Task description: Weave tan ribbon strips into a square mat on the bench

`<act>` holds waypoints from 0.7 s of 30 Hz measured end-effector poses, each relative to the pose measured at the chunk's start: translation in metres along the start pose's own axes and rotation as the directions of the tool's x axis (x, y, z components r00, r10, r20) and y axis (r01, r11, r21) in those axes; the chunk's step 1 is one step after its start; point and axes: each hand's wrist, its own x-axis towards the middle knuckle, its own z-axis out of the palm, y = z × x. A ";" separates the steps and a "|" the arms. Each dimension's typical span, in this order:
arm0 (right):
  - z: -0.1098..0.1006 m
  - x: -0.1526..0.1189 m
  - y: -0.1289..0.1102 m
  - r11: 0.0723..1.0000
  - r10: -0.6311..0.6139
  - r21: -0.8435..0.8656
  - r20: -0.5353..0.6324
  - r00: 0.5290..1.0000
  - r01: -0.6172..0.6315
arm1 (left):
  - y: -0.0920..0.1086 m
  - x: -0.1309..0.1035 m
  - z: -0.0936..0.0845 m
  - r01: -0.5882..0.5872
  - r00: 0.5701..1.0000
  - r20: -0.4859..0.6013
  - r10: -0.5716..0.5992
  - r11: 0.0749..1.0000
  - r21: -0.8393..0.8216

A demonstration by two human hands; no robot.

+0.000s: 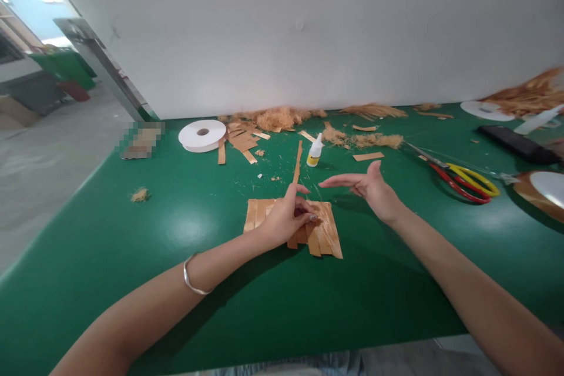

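Observation:
My left hand (286,218) is over a panel of tan flat strips (329,234), thumb and fingers drawn together near its upper right part. From behind that hand a narrow tan strip (298,160) sticks out away from me; the fingers appear closed on it, though its lower end is hidden. The panel's strips lie side by side with uneven lower ends, and glossy whitish streaks show on the right part. My right hand (376,191) hovers right of the panel, fingers stretched to the left and thumb up, holding nothing. Just beyond stands a small white glue bottle (314,151) with a yellow label.
At the back left lie a white tape roll (202,136) and loose tan strips (241,138). Tan fibres (282,118) line the wall. To the right are scissors (467,179) with red and yellow handles, a black object (517,144) and another roll (540,191).

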 end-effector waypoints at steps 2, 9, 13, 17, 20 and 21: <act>-0.001 0.000 -0.001 0.981 0.036 0.188 0.112 0.993 -0.057 | 0.000 0.000 0.000 0.000 1.000 0.002 0.000 1.000 -0.008; 0.003 -0.001 -0.002 0.999 0.001 0.037 0.133 0.991 -0.006 | 0.001 0.000 0.000 -0.011 1.000 0.001 0.011 1.000 0.003; 0.006 -0.002 0.000 0.844 -0.144 -0.507 0.097 0.985 0.173 | 0.002 0.000 0.000 0.004 1.000 0.000 -0.004 0.998 0.060; 0.007 -0.001 0.005 0.605 -0.322 -0.739 0.114 0.940 0.296 | 0.002 0.000 0.000 0.004 1.000 0.002 -0.004 0.998 0.064; 0.006 0.000 0.008 0.532 -0.379 -0.808 0.042 0.925 0.254 | 0.002 0.000 -0.001 0.004 1.000 -0.005 -0.004 0.997 0.075; 0.006 0.000 0.008 0.551 -0.373 -0.806 -0.006 0.928 0.216 | 0.002 0.000 -0.001 0.004 1.000 -0.005 -0.004 0.997 0.076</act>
